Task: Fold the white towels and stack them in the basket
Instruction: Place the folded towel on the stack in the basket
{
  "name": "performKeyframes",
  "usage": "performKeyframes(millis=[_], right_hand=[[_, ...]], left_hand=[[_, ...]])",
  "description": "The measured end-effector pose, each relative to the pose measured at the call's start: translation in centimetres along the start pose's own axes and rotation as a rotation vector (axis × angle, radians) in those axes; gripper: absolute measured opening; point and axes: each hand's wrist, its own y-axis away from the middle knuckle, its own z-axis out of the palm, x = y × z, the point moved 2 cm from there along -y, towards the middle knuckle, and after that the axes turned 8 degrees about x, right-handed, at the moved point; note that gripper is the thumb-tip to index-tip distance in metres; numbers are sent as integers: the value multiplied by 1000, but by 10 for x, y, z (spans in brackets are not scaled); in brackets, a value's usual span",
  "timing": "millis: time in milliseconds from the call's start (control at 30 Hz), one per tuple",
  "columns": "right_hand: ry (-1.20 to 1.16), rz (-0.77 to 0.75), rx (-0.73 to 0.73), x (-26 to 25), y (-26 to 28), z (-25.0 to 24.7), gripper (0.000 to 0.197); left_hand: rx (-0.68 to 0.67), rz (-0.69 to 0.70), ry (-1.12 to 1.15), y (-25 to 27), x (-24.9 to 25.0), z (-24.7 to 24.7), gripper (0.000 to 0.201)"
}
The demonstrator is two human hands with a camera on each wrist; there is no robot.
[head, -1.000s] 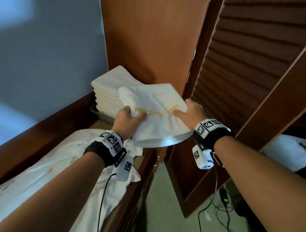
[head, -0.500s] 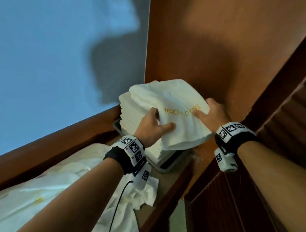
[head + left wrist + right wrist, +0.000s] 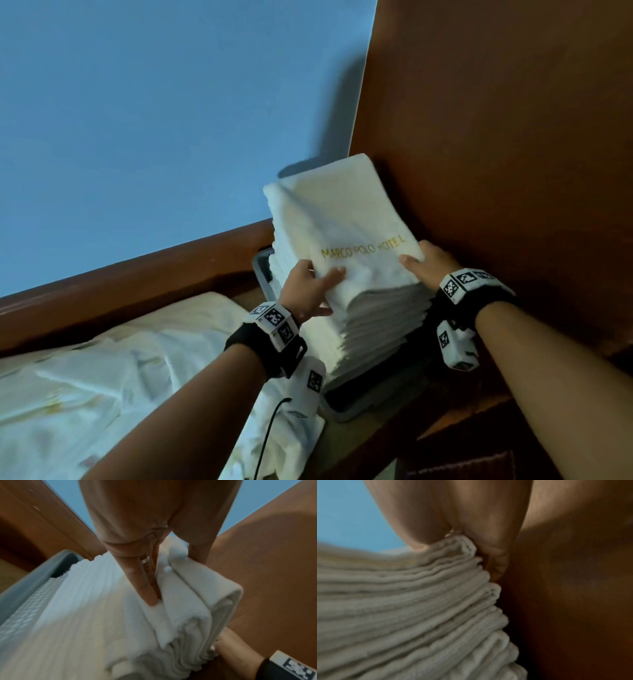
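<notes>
A folded white towel [image 3: 342, 219] with gold lettering lies on top of a tall stack of folded towels [image 3: 373, 322] in a grey basket [image 3: 363, 401]. My left hand [image 3: 310, 284] pinches its near left corner, thumb on top. In the left wrist view its fingers [image 3: 142, 582] reach under the towel [image 3: 197, 588], beside the basket rim [image 3: 34, 574]. My right hand [image 3: 426, 263] grips the near right corner. In the right wrist view that corner [image 3: 462, 545] sits between thumb and fingers above the stack [image 3: 402, 615].
Loose unfolded white linen [image 3: 102, 377] is heaped on the wooden surface to the left of the basket. A tall wooden panel [image 3: 496, 171] stands right against the stack's right side. A blue wall [image 3: 171, 120] and a wooden ledge [image 3: 137, 274] lie behind.
Both hands have carried the folded towel forward and set it down on the stack. The head view has swung left, and the louvred door is out of sight.
</notes>
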Motion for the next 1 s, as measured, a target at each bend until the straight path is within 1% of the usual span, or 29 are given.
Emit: performKeyframes(millis=[33, 67, 167, 200, 233, 300, 333, 367, 400, 433, 467, 500, 533, 567, 600, 633, 667, 700, 767, 800, 867, 1000], right_hand=[[-27, 24, 0, 5, -1, 4, 32], [-70, 28, 36, 7, -1, 3, 30], [-213, -37, 227, 5, 0, -9, 31], [-243, -42, 263, 7, 2, -10, 32], [-236, -37, 259, 11, 4, -9, 32], [-151, -8, 173, 21, 9, 1, 30], [-118, 3, 148, 25, 10, 5, 30], [-93, -7, 161, 26, 10, 5, 32], [-50, -43, 217, 24, 10, 4, 36], [18, -102, 294, 18, 11, 1, 42], [85, -182, 375, 9, 12, -1, 46], [122, -271, 442, -3, 15, -3, 47], [138, -357, 466, -18, 19, -4, 49], [157, -423, 433, -33, 23, -3, 52], [175, -449, 346, -47, 27, 0, 56], [199, -437, 228, -57, 29, 6, 63], [217, -391, 96, -63, 30, 11, 73], [220, -326, -29, -66, 29, 16, 85], [181, -218, -208, -66, 24, 27, 104], [177, -201, -256, -64, 21, 32, 108], [203, -200, -294, -59, 12, 43, 112], [256, -207, -278, -50, 2, 68, 119]], left_hand=[[10, -7, 30, -2, -1, -1, 44], [17, -7, 58, -5, 1, -1, 42], [60, 18, 123, -7, 9, 2, 41], [74, 20, 133, -7, 8, 4, 41], [79, 8, 131, -6, 7, 6, 42], [45, -32, 85, -5, 3, 4, 48], [32, -43, 41, -8, 2, 0, 54], [43, -38, -7, -10, 4, -6, 63], [94, -5, -65, -14, 8, -14, 72], [186, 72, -150, -19, 14, -22, 81], [301, 187, -264, -24, 22, -31, 84], [402, 327, -388, -29, 31, -37, 81], [465, 473, -491, -33, 43, -40, 76], [465, 604, -585, -40, 55, -40, 74], [407, 688, -708, -48, 67, -37, 75], [322, 718, -863, -59, 76, -32, 79], [236, 700, -1033, -72, 80, -29, 84], [154, 650, -1186, -84, 83, -27, 88], [35, 563, -1367, -107, 83, -27, 94], [4, 548, -1409, -116, 82, -27, 95], [-20, 533, -1450, -132, 73, -25, 97], [-34, 499, -1428, -159, 46, -22, 112]])
